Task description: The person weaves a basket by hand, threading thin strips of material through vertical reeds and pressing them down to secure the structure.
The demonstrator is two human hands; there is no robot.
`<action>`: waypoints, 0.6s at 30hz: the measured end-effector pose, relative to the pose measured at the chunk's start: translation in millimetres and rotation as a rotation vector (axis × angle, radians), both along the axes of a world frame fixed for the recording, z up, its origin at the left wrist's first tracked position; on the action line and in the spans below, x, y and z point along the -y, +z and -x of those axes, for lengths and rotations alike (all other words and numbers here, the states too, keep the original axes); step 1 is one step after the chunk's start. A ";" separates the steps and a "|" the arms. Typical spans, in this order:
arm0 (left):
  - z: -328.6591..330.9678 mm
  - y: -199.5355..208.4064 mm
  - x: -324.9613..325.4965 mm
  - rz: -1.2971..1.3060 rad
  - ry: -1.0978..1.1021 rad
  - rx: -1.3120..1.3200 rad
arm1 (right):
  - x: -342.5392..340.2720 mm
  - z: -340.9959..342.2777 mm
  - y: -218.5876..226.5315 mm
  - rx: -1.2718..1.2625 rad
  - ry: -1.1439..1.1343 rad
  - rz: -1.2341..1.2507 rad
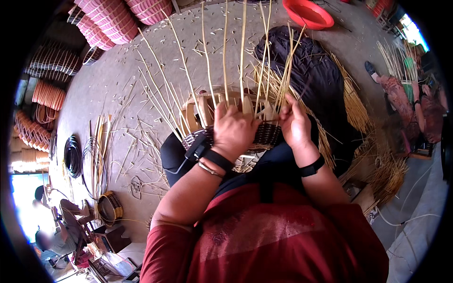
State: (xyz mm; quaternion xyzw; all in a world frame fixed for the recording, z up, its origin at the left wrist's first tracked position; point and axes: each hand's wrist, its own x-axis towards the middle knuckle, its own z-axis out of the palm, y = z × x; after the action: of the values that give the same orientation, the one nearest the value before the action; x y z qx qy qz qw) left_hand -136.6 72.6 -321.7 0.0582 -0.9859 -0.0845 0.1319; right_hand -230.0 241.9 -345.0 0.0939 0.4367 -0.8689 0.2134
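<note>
Between my knees sits a half-woven basket (268,135) with a dark and pale woven band. Tall pale rods (225,52) stand up and fan out from it, around a wooden form (204,104) inside. My left hand (233,129) bends its fingers over the upper edge of the weave, closed on the basket's far side from me; its fingertips are partly hidden. At the basket's right side, my right hand (296,123) has its thumb and fingers closed about the lower part of a cluster of rods (286,78).
Dark cloth (304,70) covers a straw-coloured bundle (354,101) at right. A red basin (309,13) lies beyond. Pink baskets (106,19) are stacked far left; a black coil (72,155) and a round basket (110,208) lie left. Other people sit at both sides. Offcuts litter the floor.
</note>
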 end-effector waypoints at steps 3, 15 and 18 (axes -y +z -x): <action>-10.5 3.0 37.2 0.001 0.015 -0.398 | 28.7 1.9 61.2 -0.507 0.145 0.196; -44.7 -49.2 82.2 -0.277 0.348 -0.225 | 63.8 0.2 42.1 -0.266 0.560 0.017; -41.0 -35.1 59.2 -0.233 0.476 -0.188 | 60.9 0.8 42.5 -0.254 0.594 -0.037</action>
State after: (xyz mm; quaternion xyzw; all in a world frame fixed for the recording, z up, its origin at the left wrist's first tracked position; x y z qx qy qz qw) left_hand -95.6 13.4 -356.8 0.2946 -0.9117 -0.1689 0.2313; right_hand -230.8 181.0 -302.5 -0.1428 0.4840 -0.7652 0.3998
